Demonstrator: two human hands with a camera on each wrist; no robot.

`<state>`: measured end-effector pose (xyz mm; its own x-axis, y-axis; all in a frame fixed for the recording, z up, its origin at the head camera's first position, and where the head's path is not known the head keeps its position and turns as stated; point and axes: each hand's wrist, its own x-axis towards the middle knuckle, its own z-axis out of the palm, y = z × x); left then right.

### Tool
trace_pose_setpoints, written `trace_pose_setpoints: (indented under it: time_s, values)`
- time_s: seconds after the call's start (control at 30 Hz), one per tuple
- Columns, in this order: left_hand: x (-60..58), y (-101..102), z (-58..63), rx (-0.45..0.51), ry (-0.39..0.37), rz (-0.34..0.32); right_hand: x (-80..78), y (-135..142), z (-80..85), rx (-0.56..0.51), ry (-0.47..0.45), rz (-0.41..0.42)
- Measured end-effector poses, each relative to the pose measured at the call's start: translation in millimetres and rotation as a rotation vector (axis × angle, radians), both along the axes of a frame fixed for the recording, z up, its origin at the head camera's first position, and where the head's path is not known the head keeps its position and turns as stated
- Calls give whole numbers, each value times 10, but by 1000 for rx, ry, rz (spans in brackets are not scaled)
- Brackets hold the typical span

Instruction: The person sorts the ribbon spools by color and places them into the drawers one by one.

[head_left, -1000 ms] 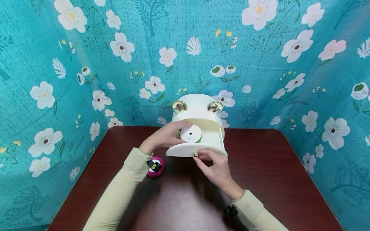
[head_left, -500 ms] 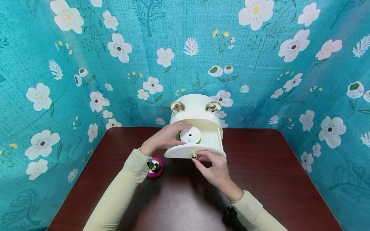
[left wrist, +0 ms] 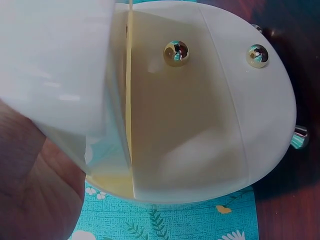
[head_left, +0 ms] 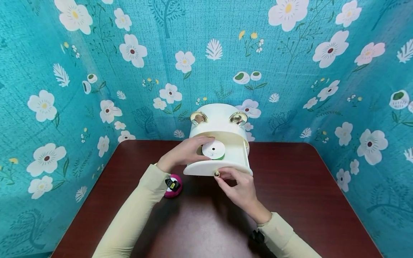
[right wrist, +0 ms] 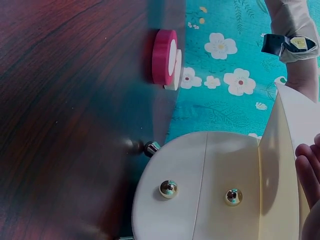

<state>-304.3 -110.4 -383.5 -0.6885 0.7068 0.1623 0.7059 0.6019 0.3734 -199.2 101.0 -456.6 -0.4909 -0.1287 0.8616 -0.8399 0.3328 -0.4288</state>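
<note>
A white, round-backed cabinet [head_left: 219,123] stands against the cloth with its top drawer [head_left: 237,152] pulled out. Inside the drawer, at its left, is a ribbon spool [head_left: 213,149] with a white face and a green edge. My left hand [head_left: 187,150] reaches over the drawer's left side and grips the spool, thumb at the near side and fingers at the far side. At the drawer front [head_left: 200,168], my right hand [head_left: 240,188] pinches the small gold knob [head_left: 217,173]. In the left wrist view the drawer front [left wrist: 55,65] hides the spool.
A magenta ribbon spool [head_left: 174,191] lies on the dark red table [head_left: 284,186] below my left wrist; a white roll [right wrist: 176,75] shows beside it in the right wrist view. Gold rings [head_left: 238,119] sit on the cabinet top. Lower drawers bear gold knobs [left wrist: 176,53]. Flowered teal cloth surrounds the table.
Both hands keep their holds on the spool and the knob. The spool sits very slightly further right in the drawer; otherwise only the head view shifts a little.
</note>
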Motion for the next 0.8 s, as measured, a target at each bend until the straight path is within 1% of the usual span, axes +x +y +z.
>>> trace_pose_setpoints:
  time_s: [0.17, 0.37, 0.53, 0.67, 0.8]
  values:
    - [3, -2, 0, 14, -10, 5, 6, -3, 16, 5, -13, -2]
    - [8, -2, -7, 19, 14, 6, -1, -1, 2, 11, -18, -5]
    - [26, -39, 5, 28, 27, -19, 3, -6, -6, 11, -16, 1]
    - [27, -95, 12, 60, 36, -43, 7, -6, 0, 8, -21, 0]
    - [15, -136, -14, 84, 55, -50, 10, -10, 5, 4, -22, 2]
